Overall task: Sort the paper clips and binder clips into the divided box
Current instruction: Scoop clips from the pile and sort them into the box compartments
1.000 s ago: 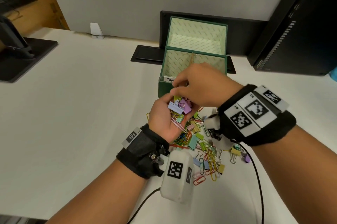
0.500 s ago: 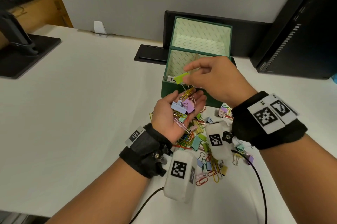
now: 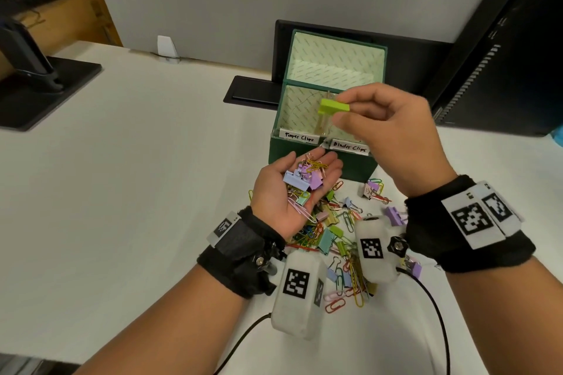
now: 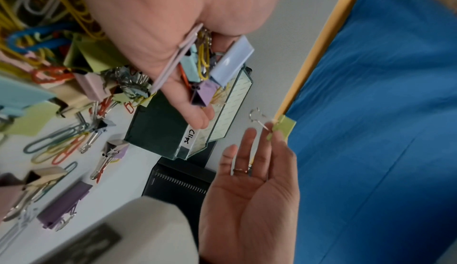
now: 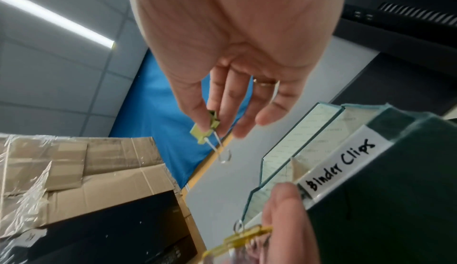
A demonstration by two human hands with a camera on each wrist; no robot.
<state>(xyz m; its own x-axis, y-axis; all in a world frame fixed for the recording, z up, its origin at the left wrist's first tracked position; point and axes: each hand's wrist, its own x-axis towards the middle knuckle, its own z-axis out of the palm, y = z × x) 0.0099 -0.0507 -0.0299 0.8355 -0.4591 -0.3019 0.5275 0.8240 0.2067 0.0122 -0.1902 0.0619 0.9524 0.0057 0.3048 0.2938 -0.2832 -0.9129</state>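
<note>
Left hand (image 3: 291,191): while it lies palm up in front of the box, fingers loosely cupped, it holds a handful of mixed clips (image 3: 304,176).
Clip pile (image 3: 341,240): on the white table (image 3: 137,176), under both wrists.
Green divided box (image 3: 323,161): lid open, 2 labels, "Paper Clips" and "Binder Clips".
Right hand (image 3: 393,133): thumb and forefinger pinch 1 lime binder clip (image 3: 333,107) above the box.

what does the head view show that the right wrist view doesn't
Only the head view shows the "Paper Clips" label, the mixed clip pile on the table, and the left hand cupping clips.
Only the right wrist view shows a taped cardboard box and a ceiling light.
Both show the right hand pinching the green binder clip by the green divided box, and the "Binder Clips" label.
</note>
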